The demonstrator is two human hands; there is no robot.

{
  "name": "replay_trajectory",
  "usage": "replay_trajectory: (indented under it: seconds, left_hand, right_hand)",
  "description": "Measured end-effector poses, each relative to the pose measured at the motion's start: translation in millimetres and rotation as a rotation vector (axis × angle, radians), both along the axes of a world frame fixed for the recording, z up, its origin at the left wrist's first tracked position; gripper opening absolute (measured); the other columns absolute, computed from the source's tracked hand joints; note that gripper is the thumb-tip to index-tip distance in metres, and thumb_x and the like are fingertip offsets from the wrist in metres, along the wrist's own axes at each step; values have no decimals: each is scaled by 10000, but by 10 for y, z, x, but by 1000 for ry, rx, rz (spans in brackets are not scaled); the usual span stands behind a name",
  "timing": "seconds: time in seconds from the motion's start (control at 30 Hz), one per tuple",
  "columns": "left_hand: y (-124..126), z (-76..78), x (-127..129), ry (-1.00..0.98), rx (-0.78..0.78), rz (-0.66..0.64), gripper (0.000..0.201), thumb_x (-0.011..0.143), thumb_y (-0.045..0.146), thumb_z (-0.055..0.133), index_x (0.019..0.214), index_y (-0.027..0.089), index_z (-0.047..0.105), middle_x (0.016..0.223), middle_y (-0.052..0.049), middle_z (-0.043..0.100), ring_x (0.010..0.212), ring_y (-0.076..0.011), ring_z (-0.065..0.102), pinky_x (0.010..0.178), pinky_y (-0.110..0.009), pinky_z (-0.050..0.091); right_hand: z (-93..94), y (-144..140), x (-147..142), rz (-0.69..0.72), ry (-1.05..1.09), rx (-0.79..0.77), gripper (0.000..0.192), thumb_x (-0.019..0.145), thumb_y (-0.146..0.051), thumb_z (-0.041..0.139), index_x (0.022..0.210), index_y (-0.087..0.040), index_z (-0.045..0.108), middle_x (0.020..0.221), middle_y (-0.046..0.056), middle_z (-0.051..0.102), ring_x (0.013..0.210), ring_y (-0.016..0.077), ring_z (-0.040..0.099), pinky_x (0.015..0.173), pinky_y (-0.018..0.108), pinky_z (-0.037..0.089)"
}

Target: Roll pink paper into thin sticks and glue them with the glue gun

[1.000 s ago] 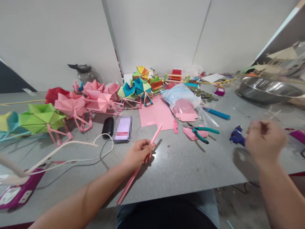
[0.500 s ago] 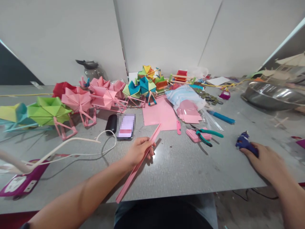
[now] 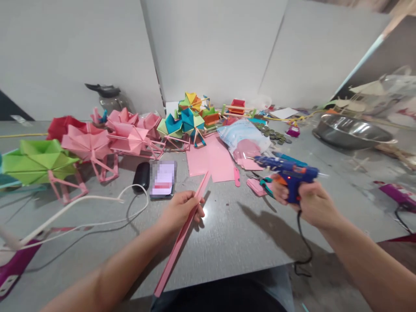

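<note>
A long folded strip of pink paper slants from the table's front edge up toward the middle. My left hand is closed around its upper part, thumb on top. My right hand grips a blue hot glue gun by its handle, raised above the table, with fingers at the orange trigger. The gun's nozzle points left, over the pliers and the pink paper pieces. A small red light shows on its body, and a black cord hangs from the handle.
Folded paper models, such as a green one and a pink one, line the back left. A phone, pink sheets, teal-handled pliers, a pink cutter and a metal bowl lie about. A white cable loops at left.
My right hand has lifted the glue gun off the table and brought it left, nozzle now pointing left. My left hand still holds the pink strip. The view has turned slightly right.
</note>
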State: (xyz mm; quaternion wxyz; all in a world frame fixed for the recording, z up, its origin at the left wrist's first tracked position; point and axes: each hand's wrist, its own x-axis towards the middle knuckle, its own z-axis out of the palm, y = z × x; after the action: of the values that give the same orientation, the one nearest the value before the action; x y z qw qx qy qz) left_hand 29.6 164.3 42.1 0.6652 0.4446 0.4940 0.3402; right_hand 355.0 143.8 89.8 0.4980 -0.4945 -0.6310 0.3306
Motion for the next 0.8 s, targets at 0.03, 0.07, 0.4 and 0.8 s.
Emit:
replay_trajectory:
  seconds: [0.03,0.07,0.4,0.8]
  left_hand:
    - [12,-3,-16,1,14,5,199,904,356,660,857,164,634,633,-44,694,474,-131,599,450,-231,485]
    - [23,-3,-31,4,28,14,209,901,365,665,856,163,635,637,-48,697,483,-129,600,457,-227,481]
    - [95,0,-98,102,35,77,255,941,400,645,857,160,650,617,-42,706,423,-87,534,446,-197,369]
    - [-3,-15,-23,249,-18,23,232,949,366,605,812,184,649,615,-22,713,422,-98,514,453,-222,401]
  right_hand:
    - [6,54,-157,114,116,-89,827,744,-1014,488,917,-227,675,633,13,469,513,174,445,455,358,379]
    - [6,108,-295,203,224,-161,823,743,-1010,502,940,-229,669,650,4,466,512,162,437,449,337,374]
    - [-316,434,-844,475,336,-468,904,717,-1049,453,1002,-216,658,668,24,644,398,109,411,349,239,280]
    - [-689,215,-747,448,317,-579,914,654,-1085,451,849,-209,626,838,112,717,479,153,572,358,269,416]
